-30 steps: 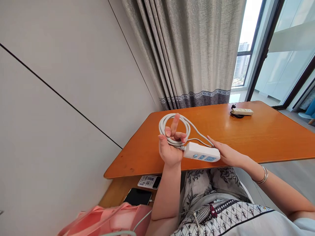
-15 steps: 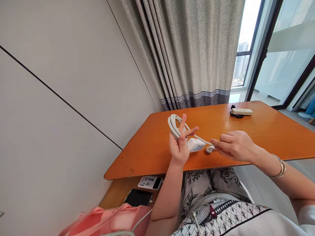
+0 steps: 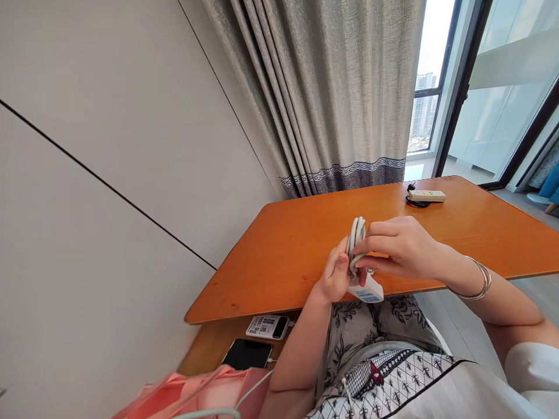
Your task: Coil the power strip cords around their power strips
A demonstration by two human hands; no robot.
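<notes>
A coiled white cable (image 3: 357, 231) stands up between my two hands, above the near edge of the table. My left hand (image 3: 335, 276) is closed round the coil's left side, thumb in front. Against the coil's right side, the fingers of my right hand (image 3: 399, 244) pinch the cable. Below the coil hangs a white power adapter (image 3: 368, 289) with blue print on its face, tilted down to the right. Part of the coil is hidden behind my fingers.
An orange wooden table (image 3: 279, 250) spreads ahead. At its far right lies a white power strip (image 3: 427, 196) with a black cord. Lower left, a phone (image 3: 247, 354) and a white power bank (image 3: 267, 327) rest on a shelf beside a pink bag (image 3: 218, 390).
My right hand has moved left to the coil and now meets my left hand there. The left hand's spread fingers have closed in, and the coil and adapter have shifted right and turned.
</notes>
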